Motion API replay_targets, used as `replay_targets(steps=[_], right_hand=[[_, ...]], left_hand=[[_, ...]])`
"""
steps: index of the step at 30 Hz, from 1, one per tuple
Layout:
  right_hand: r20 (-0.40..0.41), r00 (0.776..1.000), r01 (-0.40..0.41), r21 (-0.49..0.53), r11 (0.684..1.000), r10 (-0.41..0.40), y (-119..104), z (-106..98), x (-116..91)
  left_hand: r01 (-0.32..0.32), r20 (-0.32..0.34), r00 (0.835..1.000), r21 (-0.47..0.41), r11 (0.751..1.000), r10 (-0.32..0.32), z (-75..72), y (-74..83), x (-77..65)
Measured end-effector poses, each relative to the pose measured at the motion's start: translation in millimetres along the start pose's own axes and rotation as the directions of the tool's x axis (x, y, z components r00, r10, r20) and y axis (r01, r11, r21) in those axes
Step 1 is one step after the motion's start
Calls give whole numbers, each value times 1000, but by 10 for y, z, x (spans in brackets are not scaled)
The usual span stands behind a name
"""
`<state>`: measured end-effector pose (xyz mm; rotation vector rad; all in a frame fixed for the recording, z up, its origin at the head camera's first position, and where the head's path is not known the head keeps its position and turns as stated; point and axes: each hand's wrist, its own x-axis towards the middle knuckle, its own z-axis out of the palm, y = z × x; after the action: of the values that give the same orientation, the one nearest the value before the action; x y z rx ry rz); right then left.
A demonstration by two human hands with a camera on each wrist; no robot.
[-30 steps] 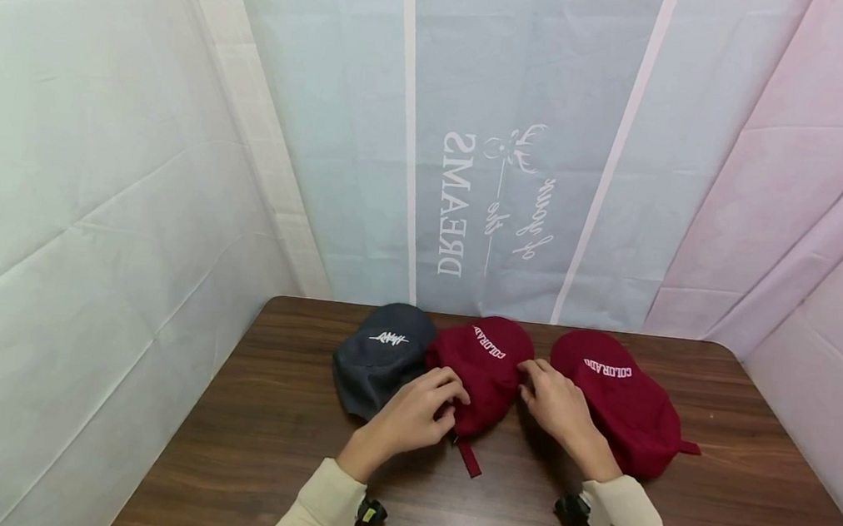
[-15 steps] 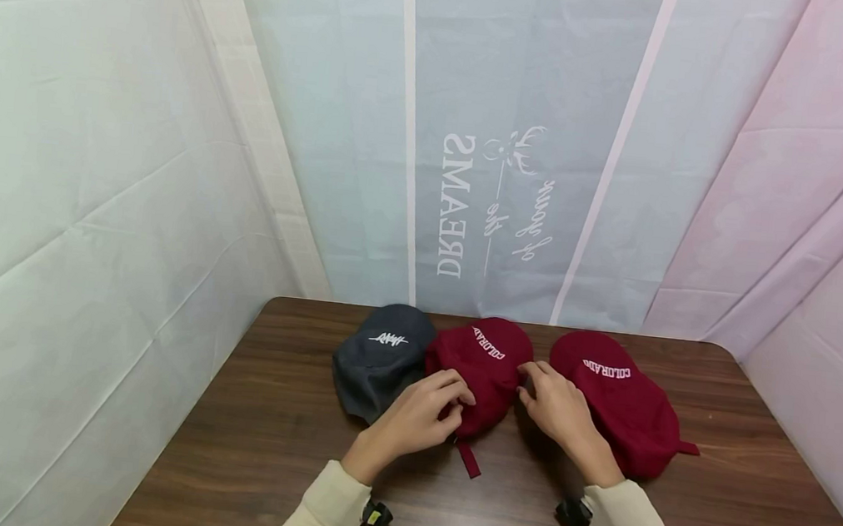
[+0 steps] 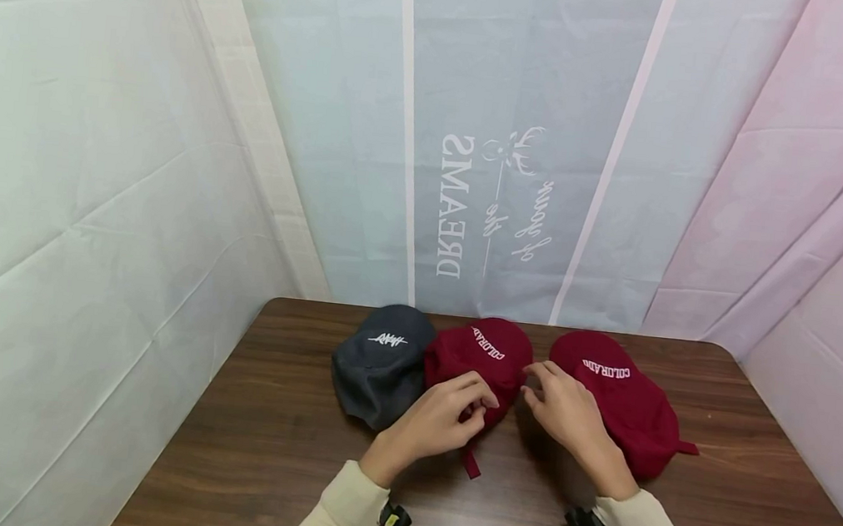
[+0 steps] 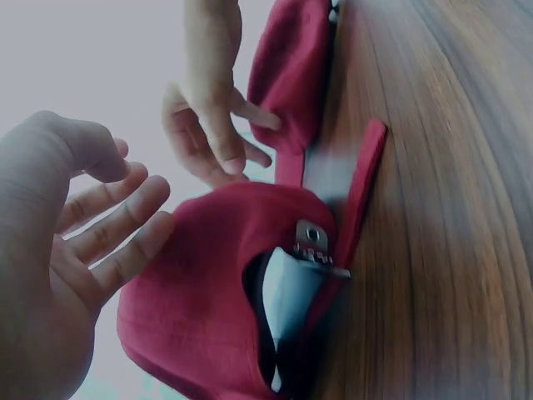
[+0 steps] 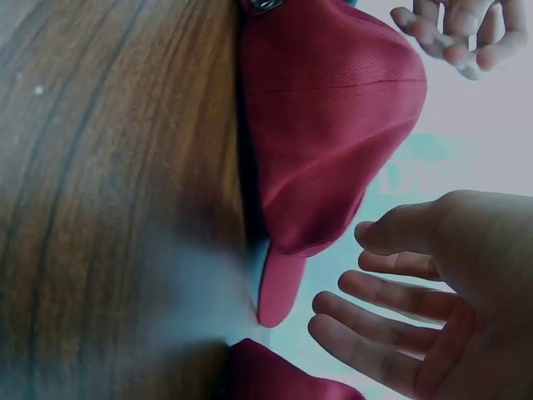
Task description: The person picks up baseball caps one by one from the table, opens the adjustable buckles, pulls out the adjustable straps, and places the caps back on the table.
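Observation:
The middle maroon cap, lettered COLORADO, lies on the table with its brim toward the back. Above its crown hovers my left hand, fingers loosely bent and holding nothing; in the left wrist view the cap's rear opening and metal strap buckle show. My right hand hangs between this cap and a second maroon COLORADO cap on the right. Its fingers are relaxed, apart from the middle cap's crown in the right wrist view. A dark grey cap with white script sits at the left, against the middle one.
The brown wood-grain table reaches back to a pale blue printed curtain. White sheeting hangs at the left, pinkish sheeting at the right. The middle cap's loose strap points toward the front.
My left hand has moved right across the middle cap's crown. My right hand has shifted slightly right, away from that cap's brim. All caps stay in place.

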<state>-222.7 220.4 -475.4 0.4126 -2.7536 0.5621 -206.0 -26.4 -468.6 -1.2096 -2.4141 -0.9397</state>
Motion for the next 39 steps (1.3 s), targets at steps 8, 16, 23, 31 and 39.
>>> replay_targets(steps=[8, 16, 23, 31, 39], right_hand=[[-83, 995, 55, -13, 998, -56, -50, -172, -62], [-136, 986, 84, -66, 994, -92, -60, -343, -148], [-144, 985, 88, -74, 993, -98, -29, -445, -259], [-219, 966, 122, -95, 988, -140, 77, -562, -383], [-221, 965, 111, -127, 986, -138, 255, -655, -474]], left_hand=[[-29, 25, 999, -17, 999, 30, 58, 75, 99], [-60, 43, 997, -13, 998, 61, 117, 117, 223], [-66, 63, 996, 0, 998, 66, 175, 150, 342], [-89, 72, 994, 64, 994, 85, 284, 151, 478], [-106, 90, 991, 108, 988, 96, 390, 142, 591]])
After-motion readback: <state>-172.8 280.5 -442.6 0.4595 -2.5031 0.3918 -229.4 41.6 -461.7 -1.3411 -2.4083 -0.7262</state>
